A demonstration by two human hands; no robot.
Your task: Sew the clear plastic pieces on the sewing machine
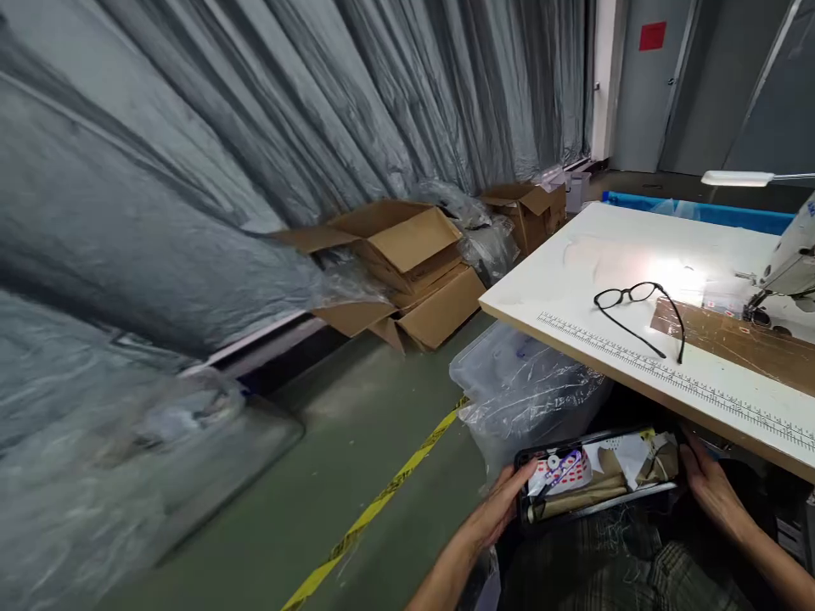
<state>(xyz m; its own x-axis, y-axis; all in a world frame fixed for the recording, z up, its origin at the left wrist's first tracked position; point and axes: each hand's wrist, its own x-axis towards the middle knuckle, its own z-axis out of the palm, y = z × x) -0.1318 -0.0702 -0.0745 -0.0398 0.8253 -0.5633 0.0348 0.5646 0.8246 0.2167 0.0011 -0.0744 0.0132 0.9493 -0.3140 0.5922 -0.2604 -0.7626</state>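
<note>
A dark, shallow tray is held between my two hands, above my lap and below the table edge. My left hand grips its left end, with the thumb over the rim. At the right end, my right hand is closed around the side, some fingers hidden. Inside lie a white sheet with red marks, a purple-and-white tool whose kind I cannot make out, a small white disc, brown paper and crumpled white paper.
The white table carries black-framed glasses, a printed ruler and a sewing machine. A clear plastic bag hangs below its corner. Open cardboard boxes and yellow floor tape are to the left.
</note>
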